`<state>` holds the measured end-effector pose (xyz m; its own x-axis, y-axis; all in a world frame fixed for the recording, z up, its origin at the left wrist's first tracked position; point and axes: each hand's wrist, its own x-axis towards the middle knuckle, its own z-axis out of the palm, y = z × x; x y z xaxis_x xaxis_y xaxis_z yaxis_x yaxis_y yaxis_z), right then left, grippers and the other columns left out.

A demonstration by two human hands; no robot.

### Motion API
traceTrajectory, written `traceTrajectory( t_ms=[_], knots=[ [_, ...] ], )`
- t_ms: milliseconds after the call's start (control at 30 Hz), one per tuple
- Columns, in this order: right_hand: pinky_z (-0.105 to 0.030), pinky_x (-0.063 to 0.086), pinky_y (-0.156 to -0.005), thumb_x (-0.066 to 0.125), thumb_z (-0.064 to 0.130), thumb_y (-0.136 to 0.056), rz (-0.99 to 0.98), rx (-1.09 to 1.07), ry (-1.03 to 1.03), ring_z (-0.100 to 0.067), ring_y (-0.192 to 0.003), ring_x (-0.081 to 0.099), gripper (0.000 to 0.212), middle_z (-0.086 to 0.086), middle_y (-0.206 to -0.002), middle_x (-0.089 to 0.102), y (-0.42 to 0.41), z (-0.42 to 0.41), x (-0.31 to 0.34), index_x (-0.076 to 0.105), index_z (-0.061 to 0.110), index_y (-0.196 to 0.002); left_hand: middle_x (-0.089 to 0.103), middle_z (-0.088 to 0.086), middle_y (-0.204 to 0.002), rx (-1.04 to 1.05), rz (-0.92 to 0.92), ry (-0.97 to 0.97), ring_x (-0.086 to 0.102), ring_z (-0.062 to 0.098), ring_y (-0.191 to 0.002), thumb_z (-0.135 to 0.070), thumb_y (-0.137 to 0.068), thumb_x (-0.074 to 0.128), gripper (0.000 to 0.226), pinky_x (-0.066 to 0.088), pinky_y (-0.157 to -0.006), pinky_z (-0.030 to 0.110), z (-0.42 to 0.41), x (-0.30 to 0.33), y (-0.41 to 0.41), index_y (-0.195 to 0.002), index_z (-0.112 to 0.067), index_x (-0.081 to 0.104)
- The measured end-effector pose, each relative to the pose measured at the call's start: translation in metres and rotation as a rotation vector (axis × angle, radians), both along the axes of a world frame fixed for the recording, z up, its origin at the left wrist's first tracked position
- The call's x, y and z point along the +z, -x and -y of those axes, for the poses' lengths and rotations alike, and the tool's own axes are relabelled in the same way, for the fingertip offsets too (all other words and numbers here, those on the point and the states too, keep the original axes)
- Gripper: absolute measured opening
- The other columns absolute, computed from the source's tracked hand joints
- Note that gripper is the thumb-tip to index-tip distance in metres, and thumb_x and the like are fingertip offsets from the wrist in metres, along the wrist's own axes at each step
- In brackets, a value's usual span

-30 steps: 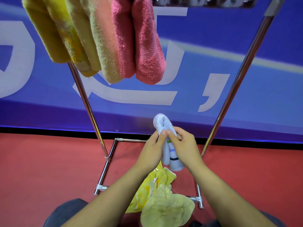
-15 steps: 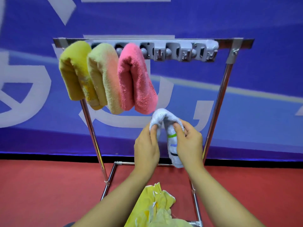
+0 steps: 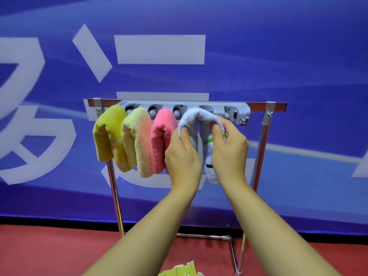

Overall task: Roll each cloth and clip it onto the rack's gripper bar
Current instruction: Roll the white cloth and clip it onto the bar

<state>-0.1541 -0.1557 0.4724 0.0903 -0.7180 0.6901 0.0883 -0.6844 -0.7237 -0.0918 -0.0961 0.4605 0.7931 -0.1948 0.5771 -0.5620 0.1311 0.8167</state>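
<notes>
Head view: both hands, left hand (image 3: pixel 182 156) and right hand (image 3: pixel 229 150), pinch the white cloth (image 3: pixel 196 118) against the gripper bar (image 3: pixel 240 114); uneven pressing risks unrolling.

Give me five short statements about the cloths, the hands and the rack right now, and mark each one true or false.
1. Three rolled cloths already hang from the gripper bar. True: a yellow cloth, a pale green and peach cloth and a pink cloth.
2. Both hands grip the white cloth. True: the left hand and the right hand each hold one side.
3. The white cloth is held left of the yellow one. False: it is right of the pink cloth.
4. The pink cloth lies on the floor. False: it hangs on the bar.
5. The rightmost clip holds a cloth. False: it is bare.
</notes>
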Motion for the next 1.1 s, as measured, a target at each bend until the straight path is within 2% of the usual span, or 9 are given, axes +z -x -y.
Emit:
traceTrajectory(
  t_ms=[133,267,467,600,733,867,900,1000,1100],
  knots=[
    [-0.038,0.054,-0.076,0.051,0.028,-0.103,-0.057,-0.041,0.017,-0.016,-0.085,0.066,0.028,0.008,-0.093,0.075,-0.009,0.008,0.015,0.070,0.029,-0.124,0.067,0.004,-0.087,0.019,-0.034,-0.002,0.062,0.033,-0.086,-0.038,-0.110,0.031,0.041,0.041,-0.069,0.041,0.005,0.020,-0.009,-0.102,-0.015,0.063],
    [-0.039,0.055,-0.077,0.047,0.032,-0.104,-0.117,-0.067,0.030,-0.021,-0.090,0.066,0.029,0.005,-0.095,0.074,-0.020,0.019,0.023,0.069,0.033,-0.124,0.059,-0.003,-0.075,0.030,-0.044,-0.060,0.058,0.030,-0.077,-0.036,-0.110,0.030,0.039,0.034,-0.066,0.038,0.015,0.030,-0.020,-0.092,-0.015,0.058],
    [-0.040,0.053,-0.073,0.048,0.030,-0.104,-0.207,-0.022,-0.013,-0.022,-0.087,0.064,0.026,0.005,-0.089,0.073,-0.031,0.034,-0.003,0.069,0.030,-0.118,0.066,0.003,-0.097,-0.039,-0.099,-0.136,0.062,0.029,-0.094,-0.039,-0.109,0.028,0.041,0.042,-0.077,0.039,0.028,0.011,-0.033,-0.110,-0.017,0.062],
    [-0.032,0.053,-0.077,0.051,0.028,-0.103,-0.201,0.043,-0.034,-0.016,-0.091,0.067,0.026,0.009,-0.099,0.075,-0.033,0.037,-0.020,0.067,0.032,-0.123,0.068,0.003,-0.120,-0.437,-0.162,0.045,0.063,0.022,-0.117,-0.045,-0.100,0.034,0.048,0.048,-0.099,0.041,0.037,-0.013,-0.047,-0.128,-0.015,0.059],
    [-0.024,0.051,-0.085,0.049,0.031,-0.104,-0.287,0.184,-0.045,-0.012,-0.107,0.066,0.034,0.007,-0.118,0.073,-0.031,0.034,-0.030,0.058,0.037,-0.137,0.064,0.005,-0.138,-0.783,-0.348,0.074,0.056,0.018,-0.134,-0.050,-0.096,0.042,0.058,0.038,-0.118,0.040,0.043,-0.033,-0.055,-0.141,-0.016,0.056],
    [-0.023,0.045,-0.096,0.042,0.044,-0.106,-0.406,0.299,-0.040,-0.008,-0.125,0.057,0.047,0.010,-0.141,0.060,-0.026,0.033,-0.046,0.035,0.043,-0.153,0.059,-0.006,-0.146,-0.747,-0.223,-0.061,0.048,0.009,-0.141,-0.055,-0.105,0.030,0.050,0.031,-0.123,0.043,0.040,-0.055,-0.055,-0.142,-0.033,0.055],
    [-0.023,0.045,-0.097,0.041,0.046,-0.106,-0.419,0.313,-0.039,-0.006,-0.127,0.055,0.048,0.012,-0.144,0.057,-0.024,0.034,-0.051,0.033,0.044,-0.153,0.058,-0.008,-0.146,-0.727,-0.193,-0.086,0.048,0.005,-0.140,-0.054,-0.107,0.028,0.049,0.033,-0.122,0.039,0.038,-0.060,-0.055,-0.144,-0.034,0.053],
    [-0.032,0.046,-0.108,0.040,0.050,-0.105,-0.407,0.307,-0.042,-0.001,-0.132,0.051,0.049,0.018,-0.148,0.052,-0.014,0.038,-0.073,0.033,0.044,-0.154,0.045,-0.019,-0.151,-0.670,-0.108,-0.140,0.037,-0.012,-0.141,-0.035,-0.113,0.021,0.043,0.027,-0.117,0.015,0.023,-0.075,-0.051,-0.151,-0.029,0.040],
    [-0.034,0.037,-0.117,0.039,0.052,-0.104,-0.494,0.255,-0.037,-0.002,-0.141,0.042,0.055,0.018,-0.156,0.043,-0.003,0.043,-0.114,0.030,0.037,-0.156,0.025,-0.015,-0.165,-0.612,-0.018,-0.279,0.016,-0.010,-0.150,-0.044,-0.110,0.022,0.056,0.012,-0.122,0.015,0.011,-0.114,-0.054,-0.161,-0.021,0.024]
  ],
)
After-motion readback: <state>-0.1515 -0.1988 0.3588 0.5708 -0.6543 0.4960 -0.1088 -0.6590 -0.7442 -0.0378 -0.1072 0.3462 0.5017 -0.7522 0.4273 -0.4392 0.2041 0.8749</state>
